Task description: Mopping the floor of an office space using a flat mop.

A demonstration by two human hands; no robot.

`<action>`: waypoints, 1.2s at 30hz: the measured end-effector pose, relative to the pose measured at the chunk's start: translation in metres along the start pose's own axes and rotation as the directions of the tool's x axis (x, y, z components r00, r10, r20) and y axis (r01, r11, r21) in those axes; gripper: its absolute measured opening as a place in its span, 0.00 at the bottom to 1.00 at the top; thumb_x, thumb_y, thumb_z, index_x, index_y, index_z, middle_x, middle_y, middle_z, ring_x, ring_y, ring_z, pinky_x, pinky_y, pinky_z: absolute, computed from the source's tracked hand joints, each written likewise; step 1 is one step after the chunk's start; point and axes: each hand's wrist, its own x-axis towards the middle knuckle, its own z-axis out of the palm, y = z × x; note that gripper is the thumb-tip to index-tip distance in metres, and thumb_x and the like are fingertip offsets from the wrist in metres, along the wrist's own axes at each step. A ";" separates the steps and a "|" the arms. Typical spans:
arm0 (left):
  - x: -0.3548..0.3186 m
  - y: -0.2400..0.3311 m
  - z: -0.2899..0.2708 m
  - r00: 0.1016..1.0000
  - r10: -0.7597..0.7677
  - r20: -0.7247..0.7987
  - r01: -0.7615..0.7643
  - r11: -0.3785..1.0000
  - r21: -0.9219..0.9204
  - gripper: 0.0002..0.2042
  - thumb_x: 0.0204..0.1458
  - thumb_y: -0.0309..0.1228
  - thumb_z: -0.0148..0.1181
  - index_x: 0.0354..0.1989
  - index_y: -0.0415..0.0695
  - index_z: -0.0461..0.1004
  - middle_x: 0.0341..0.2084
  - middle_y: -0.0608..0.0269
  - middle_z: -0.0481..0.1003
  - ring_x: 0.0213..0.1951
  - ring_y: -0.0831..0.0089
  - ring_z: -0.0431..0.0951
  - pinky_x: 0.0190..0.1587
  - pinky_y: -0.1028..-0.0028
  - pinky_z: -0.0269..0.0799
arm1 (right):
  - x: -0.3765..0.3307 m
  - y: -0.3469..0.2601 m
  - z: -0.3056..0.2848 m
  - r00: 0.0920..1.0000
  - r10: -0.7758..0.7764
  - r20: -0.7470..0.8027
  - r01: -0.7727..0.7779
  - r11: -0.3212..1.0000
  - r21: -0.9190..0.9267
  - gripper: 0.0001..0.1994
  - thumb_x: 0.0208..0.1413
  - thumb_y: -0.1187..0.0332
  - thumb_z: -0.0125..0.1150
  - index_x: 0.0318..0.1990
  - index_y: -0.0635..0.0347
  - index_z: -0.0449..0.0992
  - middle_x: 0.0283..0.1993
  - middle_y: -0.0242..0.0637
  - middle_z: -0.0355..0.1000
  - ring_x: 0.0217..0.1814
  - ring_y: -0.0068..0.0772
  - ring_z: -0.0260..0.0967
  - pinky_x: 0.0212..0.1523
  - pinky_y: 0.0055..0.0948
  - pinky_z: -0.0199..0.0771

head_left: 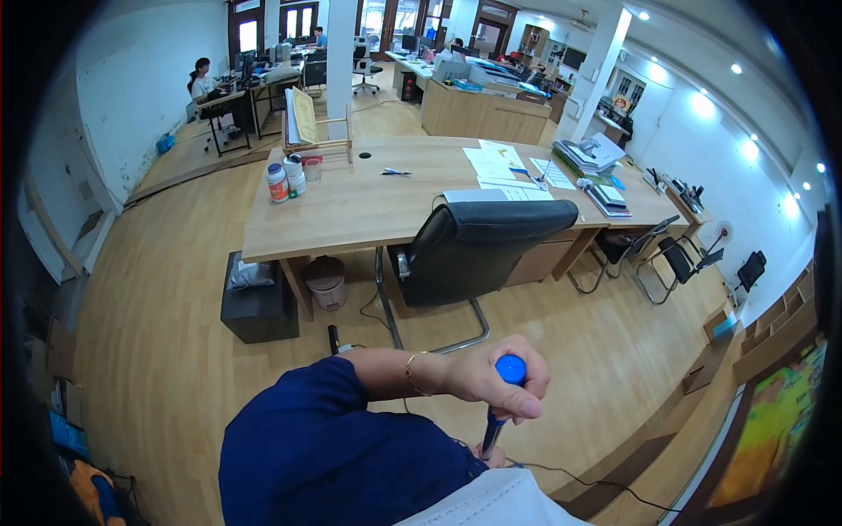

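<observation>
My left hand, with a thin gold bracelet at its wrist, reaches in from the left in a dark blue sleeve. Its fingers wrap round an upright stick-like tool with a bright blue round top and a darker, narrower shaft below; I cannot make out its exact kind. Under it, a small part of my right hand shows at the lower end of the shaft. Most of that hand is hidden behind the sleeve and pale cloth, so its grip does not show.
Ahead stands a wooden desk bearing papers, bottles and a file rack. Before it are a black chair, a waste bin and a dark box. A cable crosses the floor at right.
</observation>
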 end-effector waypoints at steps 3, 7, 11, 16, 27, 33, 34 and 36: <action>0.011 -0.005 0.017 0.996 -0.018 -0.088 0.027 0.995 0.099 0.14 0.51 0.27 0.63 0.17 0.37 0.68 0.14 0.63 0.68 0.17 0.76 0.67 0.23 0.76 0.62 | 0.014 0.016 -0.021 0.993 -0.119 0.026 0.120 0.992 -0.050 0.16 0.48 0.65 0.66 0.19 0.64 0.66 0.16 0.29 0.58 0.21 0.19 0.52 0.21 0.30 0.56; 0.028 -0.011 0.036 0.997 0.019 -0.077 0.000 0.972 0.236 0.14 0.51 0.28 0.63 0.17 0.38 0.68 0.15 0.64 0.68 0.18 0.77 0.66 0.22 0.76 0.58 | 0.020 0.023 -0.035 0.978 -0.210 0.022 0.211 0.976 -0.062 0.15 0.47 0.64 0.68 0.22 0.63 0.69 0.17 0.30 0.61 0.21 0.20 0.53 0.22 0.31 0.59; 0.039 -0.004 0.048 0.989 0.089 -0.116 -0.047 0.945 0.324 0.13 0.51 0.27 0.62 0.17 0.38 0.69 0.15 0.64 0.68 0.18 0.77 0.67 0.21 0.76 0.59 | 0.033 0.024 -0.038 0.960 -0.275 0.055 0.276 0.961 -0.023 0.14 0.48 0.67 0.67 0.19 0.63 0.70 0.15 0.31 0.66 0.18 0.21 0.60 0.22 0.26 0.61; 0.032 0.009 0.064 0.966 0.092 -0.244 -0.003 0.940 0.342 0.12 0.50 0.25 0.62 0.18 0.36 0.69 0.14 0.60 0.69 0.17 0.75 0.69 0.22 0.75 0.65 | 0.047 0.010 -0.030 0.921 -0.339 0.195 0.348 0.937 -0.014 0.17 0.48 0.62 0.69 0.21 0.62 0.66 0.16 0.28 0.56 0.20 0.21 0.49 0.21 0.28 0.55; 0.019 0.017 0.082 0.883 0.314 -0.350 -0.095 0.848 0.521 0.12 0.47 0.24 0.65 0.16 0.37 0.69 0.12 0.59 0.70 0.15 0.69 0.68 0.23 0.70 0.67 | 0.098 -0.029 -0.004 0.782 -0.492 0.383 0.555 0.829 -0.070 0.10 0.48 0.64 0.66 0.26 0.59 0.73 0.18 0.39 0.64 0.21 0.30 0.59 0.25 0.29 0.62; 0.029 0.025 0.084 0.980 0.175 -0.099 -0.048 0.681 0.731 0.13 0.48 0.25 0.63 0.15 0.38 0.69 0.12 0.59 0.69 0.16 0.66 0.69 0.23 0.72 0.66 | 0.140 -0.004 0.034 0.825 -0.469 0.317 0.519 0.850 -0.093 0.09 0.46 0.66 0.64 0.34 0.58 0.76 0.28 0.45 0.72 0.29 0.39 0.71 0.31 0.33 0.69; 0.038 0.023 0.078 0.994 0.102 -0.043 -0.035 0.658 0.753 0.13 0.48 0.25 0.63 0.15 0.38 0.69 0.12 0.60 0.69 0.16 0.66 0.70 0.24 0.72 0.66 | 0.144 0.001 0.032 0.873 -0.364 0.325 0.430 0.888 -0.160 0.11 0.46 0.65 0.64 0.36 0.58 0.76 0.31 0.45 0.74 0.32 0.39 0.72 0.35 0.32 0.71; 0.054 0.003 0.065 0.990 0.141 0.025 -0.116 0.685 0.719 0.11 0.48 0.26 0.63 0.17 0.40 0.70 0.14 0.61 0.70 0.18 0.65 0.72 0.24 0.73 0.67 | 0.146 0.009 0.017 0.884 -0.370 0.286 0.427 0.889 -0.167 0.11 0.46 0.65 0.63 0.37 0.59 0.76 0.32 0.45 0.74 0.33 0.39 0.72 0.36 0.32 0.71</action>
